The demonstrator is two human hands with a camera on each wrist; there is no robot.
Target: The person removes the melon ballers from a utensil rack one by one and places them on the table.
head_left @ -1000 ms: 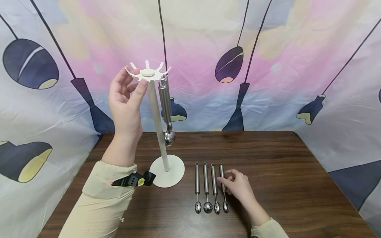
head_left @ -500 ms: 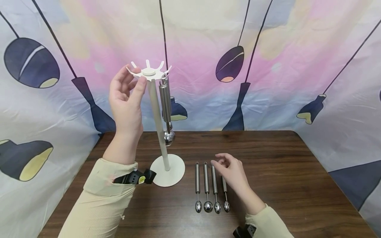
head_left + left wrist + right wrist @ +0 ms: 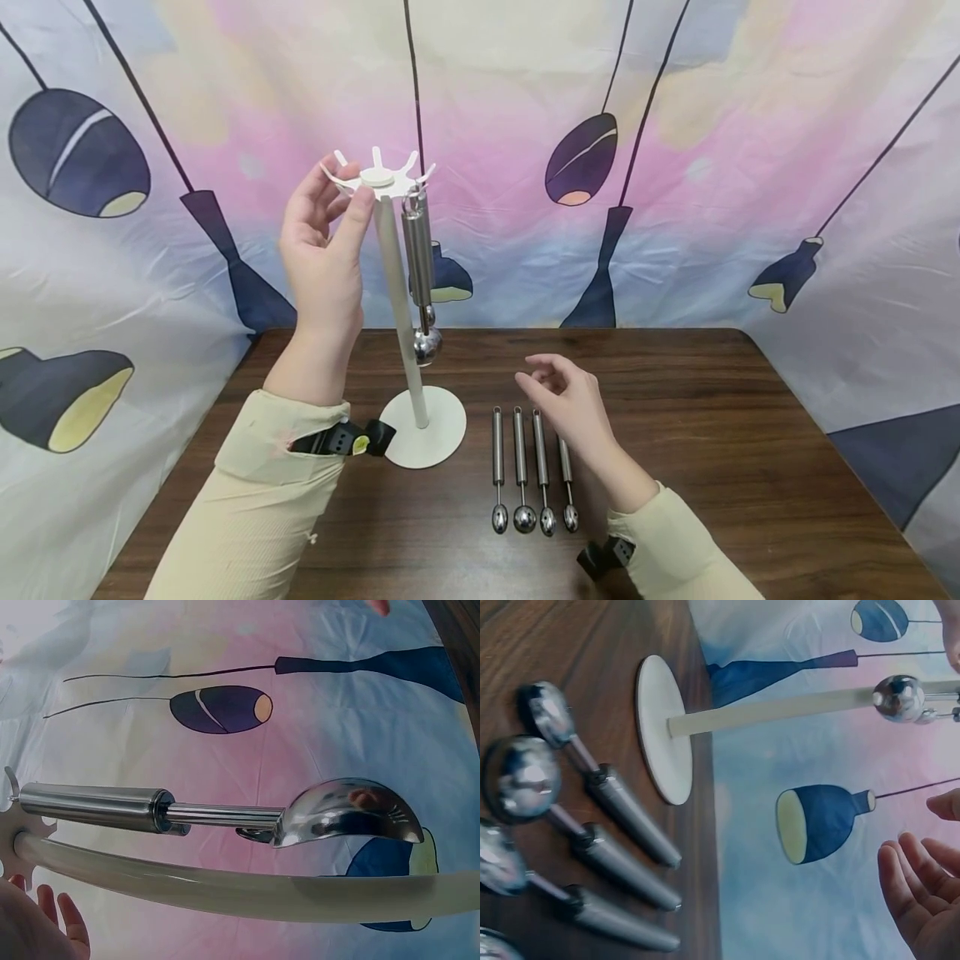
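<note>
My left hand (image 3: 326, 258) pinches the hooked top ring (image 3: 377, 178) of a white utensil stand (image 3: 397, 312), thumb in front and fingers behind. From the ring's right side hang steel scoops, one overlapping another; the nearer hanging scoop (image 3: 349, 814) has a large rounded bowl, clear in the left wrist view. My right hand (image 3: 576, 410) is raised over the table, fingers loosely bent and holding nothing. Below it several small steel scoops lie in a row, handles away from me; its wrist partly covers the rightmost scoop (image 3: 567, 483). The leftmost scoop (image 3: 498, 450) lies nearest the stand.
The stand's round white base (image 3: 442, 446) rests on a dark wooden table (image 3: 712, 433), left of the row. A patterned cloth (image 3: 495, 100) with printed lamps hangs behind the table and along both sides. A black strap sits on each wrist.
My right hand has risen off the rightmost scoop and moved forward and slightly left, with nothing in it. The scoops stay in place. My left hand keeps its grip on the ring.
</note>
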